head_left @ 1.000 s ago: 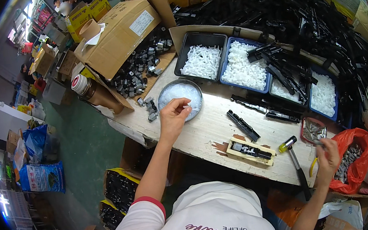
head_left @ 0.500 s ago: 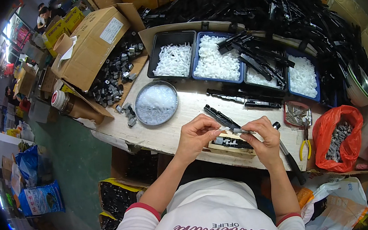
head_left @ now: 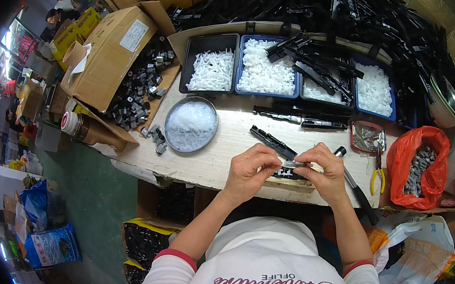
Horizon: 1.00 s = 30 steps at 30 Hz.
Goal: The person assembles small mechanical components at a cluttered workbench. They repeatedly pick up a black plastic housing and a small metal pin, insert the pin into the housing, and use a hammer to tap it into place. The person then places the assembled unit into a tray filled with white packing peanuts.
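Both my hands meet over the front edge of the workbench. My left hand (head_left: pixel 250 173) pinches a small white plastic piece, mostly hidden by the fingers. My right hand (head_left: pixel 325 171) grips a small grey metal piece (head_left: pixel 292 164) between thumb and fingertips, and the two pieces touch or nearly touch. Just beyond the fingers lies a long black plastic part (head_left: pixel 272 141), slanting away to the left. Under my hands sits another black part (head_left: pixel 288 175) with white bits, partly covered. A hammer (head_left: pixel 359 194) with a black grip lies right of my right hand.
A round metal dish (head_left: pixel 215 122) of clear small pieces stands left. Behind are a black bin (head_left: pixel 189 70) and blue bin (head_left: pixel 240 79) of white parts, beneath a black heap (head_left: pixel 335 6). To the right are yellow-handled pliers (head_left: pixel 377 179) and a red bag (head_left: pixel 400 178) of grey pieces.
My left hand has moved slightly right, bringing the white piece up against the grey piece at my right fingertips. My right hand has stayed nearly in place.
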Tool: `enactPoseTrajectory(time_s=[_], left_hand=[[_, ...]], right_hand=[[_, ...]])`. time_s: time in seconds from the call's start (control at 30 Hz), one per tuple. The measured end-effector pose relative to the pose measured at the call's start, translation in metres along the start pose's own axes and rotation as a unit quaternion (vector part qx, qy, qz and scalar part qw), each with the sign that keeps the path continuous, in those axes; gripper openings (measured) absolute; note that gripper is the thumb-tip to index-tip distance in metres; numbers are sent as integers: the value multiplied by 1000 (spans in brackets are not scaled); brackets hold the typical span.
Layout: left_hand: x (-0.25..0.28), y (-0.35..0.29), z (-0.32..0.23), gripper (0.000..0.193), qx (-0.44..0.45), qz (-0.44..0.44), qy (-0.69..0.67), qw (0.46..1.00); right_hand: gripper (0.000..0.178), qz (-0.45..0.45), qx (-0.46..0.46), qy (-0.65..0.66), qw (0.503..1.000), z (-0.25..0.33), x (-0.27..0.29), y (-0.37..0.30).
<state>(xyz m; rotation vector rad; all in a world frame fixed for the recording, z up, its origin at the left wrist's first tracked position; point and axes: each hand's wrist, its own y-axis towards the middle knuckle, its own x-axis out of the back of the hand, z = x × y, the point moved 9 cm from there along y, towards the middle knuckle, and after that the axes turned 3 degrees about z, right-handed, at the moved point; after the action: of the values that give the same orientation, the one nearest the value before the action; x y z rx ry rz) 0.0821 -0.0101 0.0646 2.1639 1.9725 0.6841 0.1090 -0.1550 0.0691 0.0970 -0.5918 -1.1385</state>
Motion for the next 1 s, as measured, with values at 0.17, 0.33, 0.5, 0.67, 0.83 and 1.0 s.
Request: enactPoseTrajectory(time_s=[0.17, 0.33, 0.5, 0.67, 0.83, 1.0], left_hand=[[-17, 3, -7, 19, -44, 42, 59, 996], [-25, -2, 2, 24, -36, 53, 134, 989], [-38, -13, 27, 26, 36, 76, 202, 976], [-44, -16, 36, 28, 46, 72, 232, 969], [-44, -16, 35, 29, 51, 72, 239, 967], [-43, -16, 33, 28, 38, 61, 227, 971]], right_hand=[[23, 20, -20, 4, 1000, -2, 6, -10], [22, 35, -46, -86, 995, -10, 27, -34], [19, 35, -88, -117, 989, -26, 34, -48], [18, 42, -93, -126, 987, -30, 27, -45], [16, 54, -74, -127, 988, -27, 19, -39], [15, 58, -54, -134, 988, -26, 14, -36]])
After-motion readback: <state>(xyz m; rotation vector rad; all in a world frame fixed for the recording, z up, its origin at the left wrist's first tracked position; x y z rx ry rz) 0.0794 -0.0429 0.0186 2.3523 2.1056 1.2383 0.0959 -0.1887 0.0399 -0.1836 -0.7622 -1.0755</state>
